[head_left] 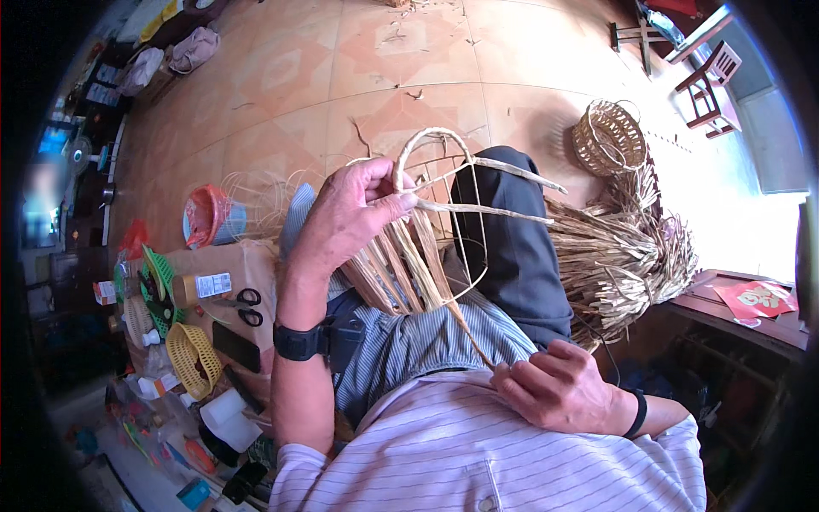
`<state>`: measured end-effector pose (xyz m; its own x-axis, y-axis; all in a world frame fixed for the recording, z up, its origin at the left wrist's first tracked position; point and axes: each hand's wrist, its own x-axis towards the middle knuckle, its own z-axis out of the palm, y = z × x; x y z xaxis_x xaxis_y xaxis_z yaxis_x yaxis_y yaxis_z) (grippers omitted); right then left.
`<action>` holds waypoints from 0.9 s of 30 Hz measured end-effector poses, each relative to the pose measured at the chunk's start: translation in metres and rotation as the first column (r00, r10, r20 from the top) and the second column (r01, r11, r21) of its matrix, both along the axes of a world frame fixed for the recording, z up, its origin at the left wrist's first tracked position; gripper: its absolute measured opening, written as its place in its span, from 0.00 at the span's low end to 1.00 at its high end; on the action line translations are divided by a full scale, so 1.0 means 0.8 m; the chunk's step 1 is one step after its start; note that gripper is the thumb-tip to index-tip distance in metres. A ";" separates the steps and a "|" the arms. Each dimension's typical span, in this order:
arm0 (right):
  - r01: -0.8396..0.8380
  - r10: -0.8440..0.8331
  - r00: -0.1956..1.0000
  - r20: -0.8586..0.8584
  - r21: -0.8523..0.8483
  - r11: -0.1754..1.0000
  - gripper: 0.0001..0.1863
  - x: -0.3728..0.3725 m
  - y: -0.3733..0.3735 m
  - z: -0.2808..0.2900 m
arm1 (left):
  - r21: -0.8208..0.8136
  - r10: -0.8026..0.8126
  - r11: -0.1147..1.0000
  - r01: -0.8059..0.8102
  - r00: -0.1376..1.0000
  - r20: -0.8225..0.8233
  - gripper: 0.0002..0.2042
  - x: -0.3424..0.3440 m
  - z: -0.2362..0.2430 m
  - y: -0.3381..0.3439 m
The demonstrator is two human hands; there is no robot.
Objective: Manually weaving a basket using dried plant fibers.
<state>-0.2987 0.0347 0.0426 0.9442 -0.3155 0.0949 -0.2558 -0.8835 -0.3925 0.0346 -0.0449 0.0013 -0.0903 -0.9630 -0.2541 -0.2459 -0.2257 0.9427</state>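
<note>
My left hand [358, 207] pinches the foot of a wrapped, arched handle on a wire frame [454, 226] held over my lap, its fingers closed there. Pale dried strips [414, 260] fill the frame's lower left, and two loose strips [512, 213] stick out to the right from the handle. My right hand [550, 384] is low at the right with curled fingers, closed on a twisted strand [473, 341] that runs down from the lower edge of the woven part.
At left a side surface [230, 264] holds black scissors [249, 303], a yellow basket [192, 363] and small items, beside a lined bin [213, 215]. At right lie a bundle of dried strips [631, 264], a wicker basket [609, 138], a table with red paper [755, 299] and a chair [712, 85].
</note>
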 end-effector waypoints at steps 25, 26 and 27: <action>0.221 -0.291 0.957 -0.008 0.671 0.708 0.08 -0.005 -0.017 -0.116 | 0.042 0.026 0.999 -0.024 0.999 -0.027 0.08 -0.003 0.009 0.002; 0.226 -0.297 0.955 -0.009 0.673 0.705 0.08 -0.003 -0.017 -0.121 | 0.045 0.019 0.999 -0.018 0.999 -0.027 0.08 -0.005 0.010 0.001; 0.244 -0.340 0.940 -0.020 0.737 0.630 0.07 0.004 -0.017 -0.124 | 0.043 0.017 0.999 -0.016 1.000 -0.021 0.08 -0.004 0.011 0.001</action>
<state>-0.2958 0.0211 -0.0566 0.7882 -0.5862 -0.1875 -0.3622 -0.1955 -0.9113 0.0312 -0.0439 0.0102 -0.0802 -0.9528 -0.2930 -0.2220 -0.2695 0.9371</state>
